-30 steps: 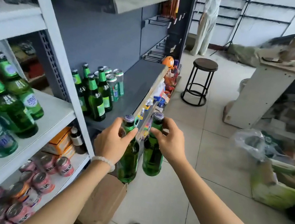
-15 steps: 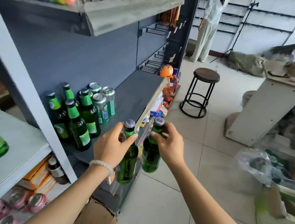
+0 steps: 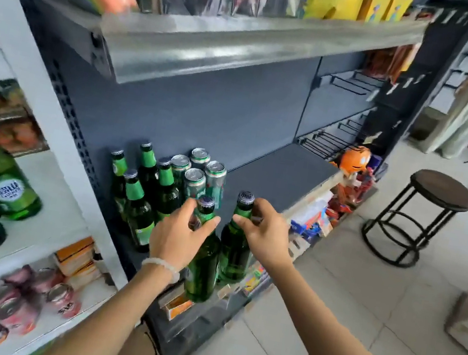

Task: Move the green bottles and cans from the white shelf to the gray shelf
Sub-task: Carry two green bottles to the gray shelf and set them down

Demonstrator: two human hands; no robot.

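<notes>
The left hand (image 3: pixel 176 237) is gripping one green bottle (image 3: pixel 204 269) by the neck and the right hand (image 3: pixel 263 234) is gripping another bottle (image 3: pixel 233 254) likewise, both at the gray shelf's (image 3: pixel 283 173) front edge, near the standing bottles and cans (image 3: pixel 194 181).

Two green glass bottles with dark crown caps, upright, side by side over the front edge of the gray metal shelf (image 3: pixel 283 173): left bottle (image 3: pixel 203 265) lower and nearer, right bottle (image 3: pixel 233 252) slightly higher. Both held at the neck. Further back on the gray shelf stand four green-labelled bottles (image 3: pixel 139 210) and four green cans (image 3: pixel 194 179), upright, clustered. More green bottles (image 3: pixel 6 187) remain on the white shelf (image 3: pixel 40 224).
</notes>
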